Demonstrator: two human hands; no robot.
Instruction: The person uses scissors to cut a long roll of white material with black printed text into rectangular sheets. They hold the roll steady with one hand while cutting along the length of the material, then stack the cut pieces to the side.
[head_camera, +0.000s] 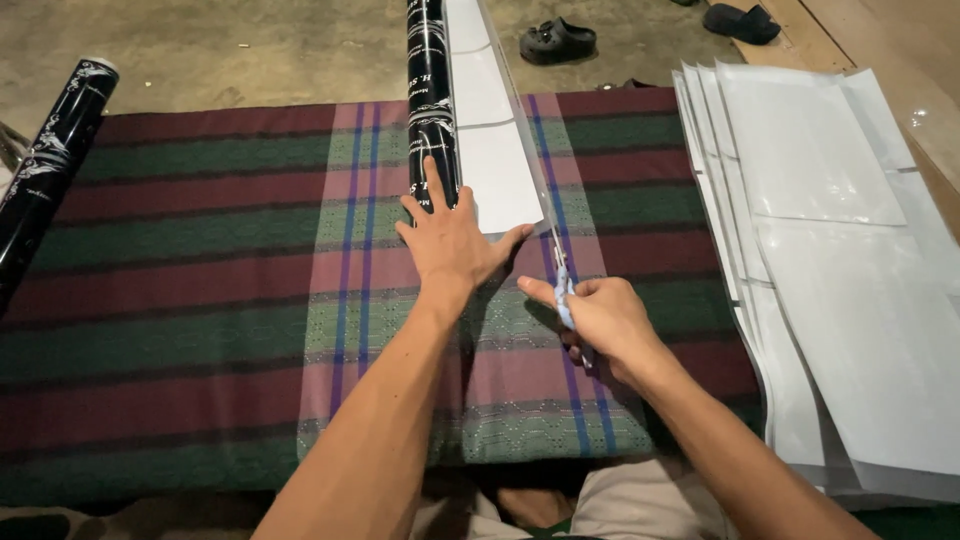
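The left hand (452, 243) presses open-fingered on the clear plastic sheet (497, 170) beside the black printed roll (431, 100); the right hand (604, 318) grips pale-handled scissors (563, 285). Stacked white sheets (830, 270) cover the striped woven mat's (200, 270) right edge.

My left hand (455, 240) bare, no ring or watch, my right hand (605, 320) likewise bare, both forearms sleeveless, light beige shorts (640, 510) at near edge

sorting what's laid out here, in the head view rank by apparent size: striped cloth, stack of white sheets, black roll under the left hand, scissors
1. striped cloth
2. stack of white sheets
3. black roll, part out of frame
4. scissors, mostly hidden in the right hand
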